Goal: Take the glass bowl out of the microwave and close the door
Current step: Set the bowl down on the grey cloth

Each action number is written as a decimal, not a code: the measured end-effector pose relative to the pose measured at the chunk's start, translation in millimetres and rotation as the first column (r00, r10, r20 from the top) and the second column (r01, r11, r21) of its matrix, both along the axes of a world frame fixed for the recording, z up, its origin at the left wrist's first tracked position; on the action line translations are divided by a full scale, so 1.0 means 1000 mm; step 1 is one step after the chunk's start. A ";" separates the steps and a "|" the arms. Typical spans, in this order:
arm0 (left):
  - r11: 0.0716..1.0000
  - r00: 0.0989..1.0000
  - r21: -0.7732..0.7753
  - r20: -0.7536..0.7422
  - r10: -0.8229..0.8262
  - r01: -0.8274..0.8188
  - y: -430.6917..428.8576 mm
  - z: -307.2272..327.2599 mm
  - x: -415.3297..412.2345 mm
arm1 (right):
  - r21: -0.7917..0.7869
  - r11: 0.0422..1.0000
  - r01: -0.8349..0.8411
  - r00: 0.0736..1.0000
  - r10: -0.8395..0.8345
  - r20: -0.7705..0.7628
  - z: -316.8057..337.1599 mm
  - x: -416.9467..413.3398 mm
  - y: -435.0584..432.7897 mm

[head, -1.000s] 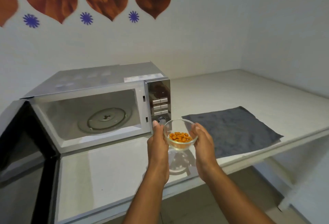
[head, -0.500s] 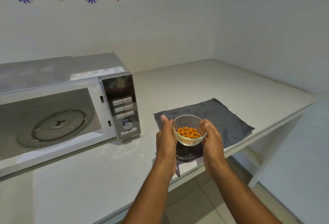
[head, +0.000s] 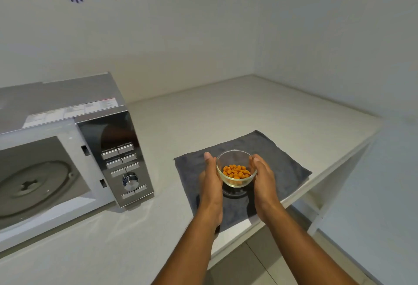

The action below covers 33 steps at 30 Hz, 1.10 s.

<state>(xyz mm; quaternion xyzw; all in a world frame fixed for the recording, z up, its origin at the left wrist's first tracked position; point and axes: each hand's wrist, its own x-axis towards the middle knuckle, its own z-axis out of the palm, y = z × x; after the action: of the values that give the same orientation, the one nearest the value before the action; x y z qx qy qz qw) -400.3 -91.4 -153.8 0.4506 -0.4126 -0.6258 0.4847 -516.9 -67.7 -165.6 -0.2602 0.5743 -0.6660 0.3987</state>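
Observation:
A small glass bowl (head: 236,169) with orange snack pieces in it hangs just above a dark grey cloth (head: 282,160), casting a shadow on it. My left hand (head: 211,178) cups its left side and my right hand (head: 263,177) cups its right side. The silver microwave (head: 67,112) stands at the left with its cavity open and its empty glass turntable (head: 34,185) showing. Its door is out of view past the left edge.
The microwave's control panel (head: 122,160) with buttons and a dial faces me, left of the cloth. The white counter (head: 248,112) runs back to a wall corner. Its front edge (head: 316,185) drops to a tiled floor on the right.
Both hands carried the bowl rightward from in front of the microwave to above the grey cloth. My view swung right, so the open door left the frame.

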 end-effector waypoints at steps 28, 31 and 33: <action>0.998 0.998 -0.054 0.053 0.021 -0.018 -0.031 -0.033 -0.020 | -0.008 1.000 -0.003 0.998 0.003 -0.058 -0.026 -0.023 -0.058; 0.999 0.999 -0.039 0.040 0.013 -0.011 -0.028 -0.026 -0.016 | -0.009 1.000 0.001 0.999 -0.002 -0.041 -0.025 -0.022 -0.056; 0.999 0.999 -0.033 0.033 0.005 -0.004 -0.025 -0.019 -0.011 | -0.012 1.000 0.006 0.999 -0.007 -0.040 -0.023 -0.022 -0.053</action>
<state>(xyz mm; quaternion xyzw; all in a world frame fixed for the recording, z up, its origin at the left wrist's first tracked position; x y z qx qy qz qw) -410.9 -116.0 -172.9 0.4539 -0.4300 -0.6103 0.4864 -538.8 -120.9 -189.0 -0.2738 0.5790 -0.6654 0.3834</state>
